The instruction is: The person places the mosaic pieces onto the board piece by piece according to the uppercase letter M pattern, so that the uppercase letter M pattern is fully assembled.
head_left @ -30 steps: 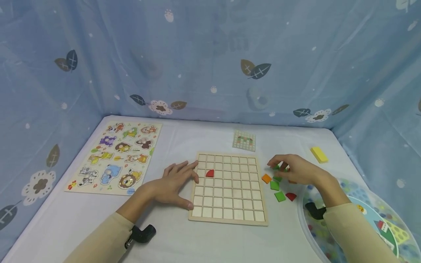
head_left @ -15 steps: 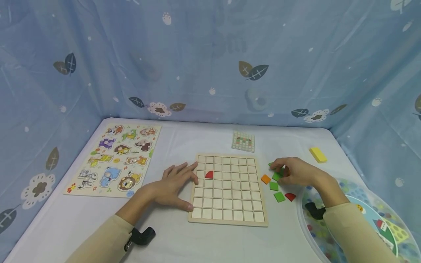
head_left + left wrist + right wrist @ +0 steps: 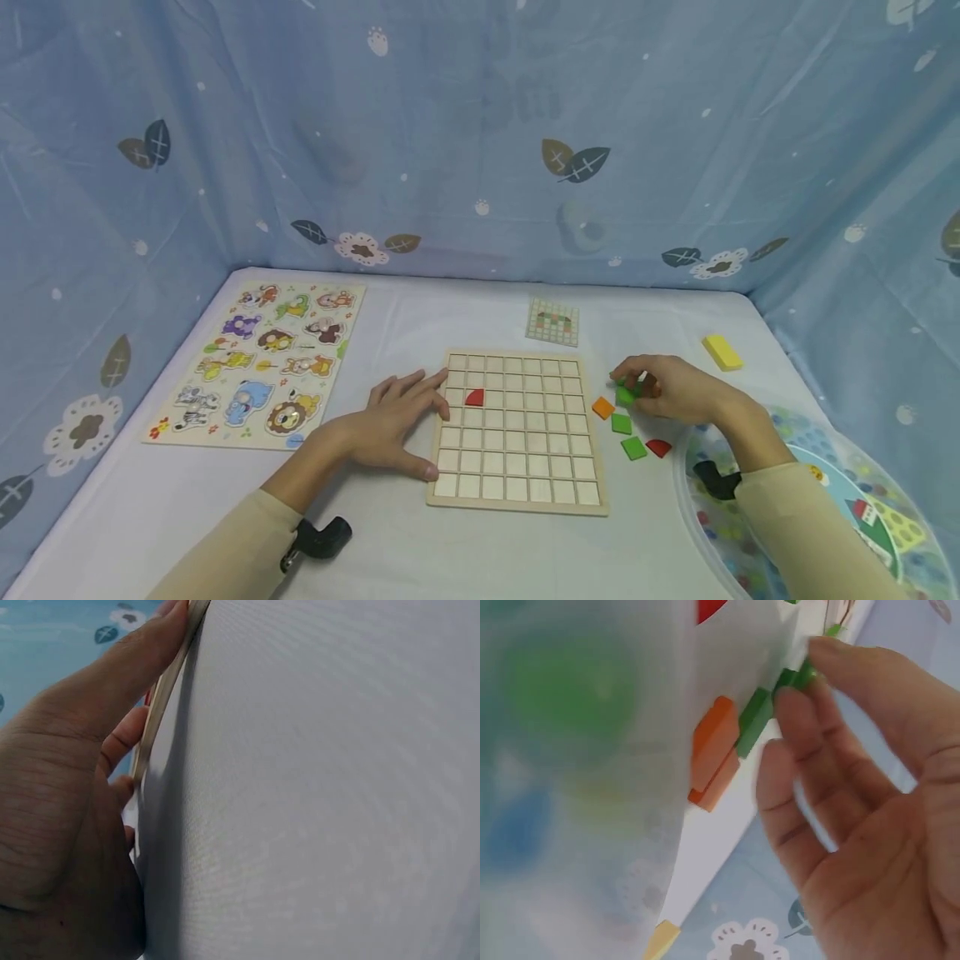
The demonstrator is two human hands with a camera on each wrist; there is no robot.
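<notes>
A wooden grid board lies in the middle of the table in the head view. One red quarter-circle tile sits in a cell near its upper left. My left hand, fingers spread, rests at the board's left edge; the left wrist view shows the thumb against that edge. To the right of the board, my right hand pinches a green tile between thumb and fingertips. Around it lie green square tiles, an orange tile and a red quarter-circle tile, partly covered by the hand.
A small pattern card lies behind the board. An animal puzzle board is at the left, and a yellow block at the back right. A round, clear-rimmed toy sits under the right forearm.
My right hand's fingers have closed in on the green tiles, and the thumb has come nearer the fingertips. The left hand stays at the board's edge. The head view has shifted slightly.
</notes>
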